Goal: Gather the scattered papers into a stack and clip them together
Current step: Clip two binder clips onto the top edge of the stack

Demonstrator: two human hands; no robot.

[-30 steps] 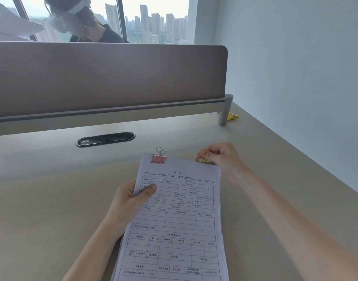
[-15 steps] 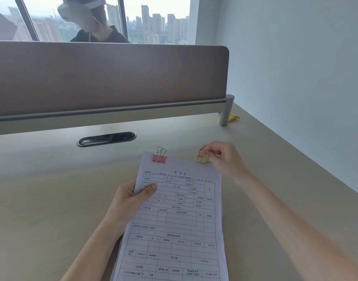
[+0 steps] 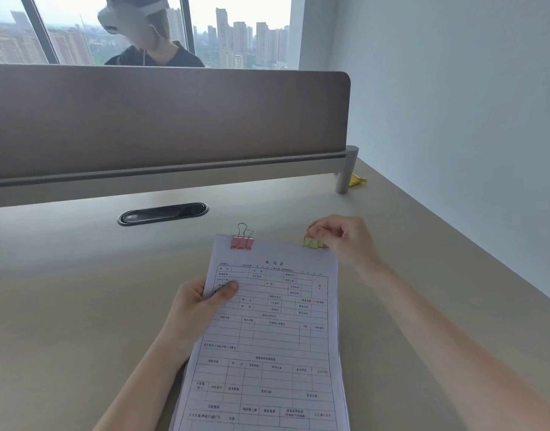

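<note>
Your left hand [image 3: 202,301] grips the white printed paper stack [image 3: 267,340] above the beige worktop [image 3: 65,306]; your right hand [image 3: 345,241] pinches the yellow binder clip [image 3: 312,242]; a grey-brown divider panel [image 3: 161,119] stands behind.

The stack of papers [image 3: 267,331] at lower centre is thin, matt white printed sheet. Two binder clips, pink [image 3: 242,242] and yellow [image 3: 312,242], have painted bodies and shiny wire handles. The desk [image 3: 80,290] is smooth, matt beige laminate.
</note>
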